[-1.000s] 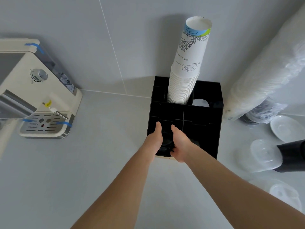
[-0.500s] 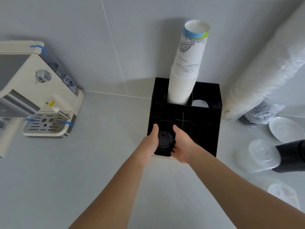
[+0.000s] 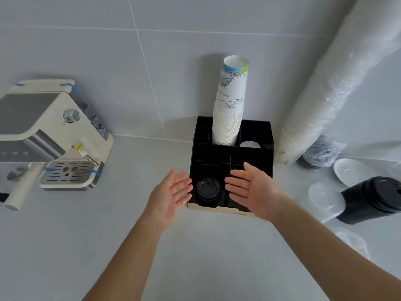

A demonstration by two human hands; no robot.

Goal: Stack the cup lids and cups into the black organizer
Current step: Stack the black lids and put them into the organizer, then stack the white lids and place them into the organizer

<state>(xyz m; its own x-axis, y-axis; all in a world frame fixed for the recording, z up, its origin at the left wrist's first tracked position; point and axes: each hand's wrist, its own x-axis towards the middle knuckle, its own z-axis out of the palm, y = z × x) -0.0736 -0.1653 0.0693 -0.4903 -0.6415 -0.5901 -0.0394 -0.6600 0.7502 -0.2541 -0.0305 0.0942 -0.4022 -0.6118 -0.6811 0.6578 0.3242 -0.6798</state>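
Both hands, left (image 3: pixel 171 192) and right (image 3: pixel 249 187), spread wide and holding nothing, flank the round black plastic lids (image 3: pixel 207 189) seated in the black square organizer (image 3: pixel 256 135); judged released.

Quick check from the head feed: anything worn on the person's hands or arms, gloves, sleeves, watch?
Nothing shows. The left hand and right hand are bare, no gloves or rings in view. Both forearms are uncovered down to the frame's edge, with no sleeve, watch or band visible.

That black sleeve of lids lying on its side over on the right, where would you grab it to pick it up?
Probably around the middle of the black lid stack, coming from above with one of the hands. It lies on its side on the counter, its long rounded flank facing up, so fingers can wrap across it.
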